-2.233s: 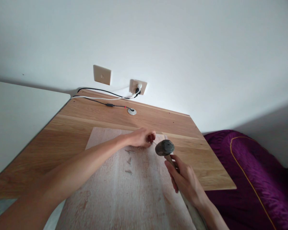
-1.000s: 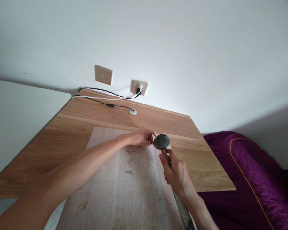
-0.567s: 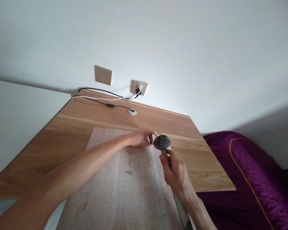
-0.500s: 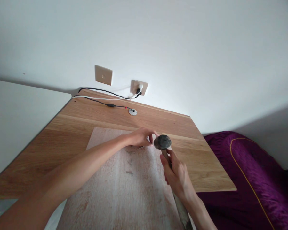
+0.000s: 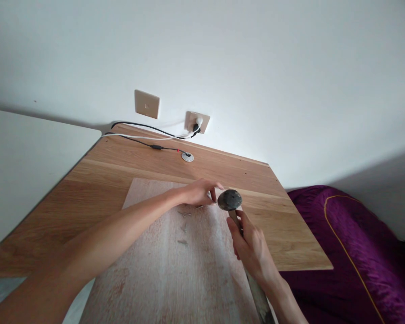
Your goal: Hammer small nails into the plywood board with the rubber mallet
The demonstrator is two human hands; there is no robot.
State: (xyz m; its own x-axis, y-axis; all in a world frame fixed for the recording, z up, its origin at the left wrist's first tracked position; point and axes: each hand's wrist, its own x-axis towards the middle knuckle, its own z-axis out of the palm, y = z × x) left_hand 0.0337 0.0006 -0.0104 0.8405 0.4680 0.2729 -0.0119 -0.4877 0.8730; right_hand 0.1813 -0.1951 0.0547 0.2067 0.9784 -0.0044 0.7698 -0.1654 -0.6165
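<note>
My right hand (image 5: 251,243) is wrapped around the wooden handle of a hammer (image 5: 229,200), close below its dark, rounded head. The handle runs back under my wrist toward the lower edge of the view. Beyond the head, my left hand (image 5: 200,192) rests by the far right part of a pale wooden board (image 5: 168,279), thumb and fingers bent into a pinch. Whatever sits between those fingertips is too small to make out. Several small nails (image 5: 185,213) lie loose on the board just in front of my left hand.
The board lies on a brown wooden tabletop (image 5: 300,238). At the back, black and white cables run to a wall socket (image 5: 197,122), near a round cable grommet (image 5: 187,156). A white panel (image 5: 30,166) stands left; purple fabric (image 5: 354,243) is on the right.
Very little differs. The hammer head and both hands stay in nearly the same place, and the whole view has shifted slightly.
</note>
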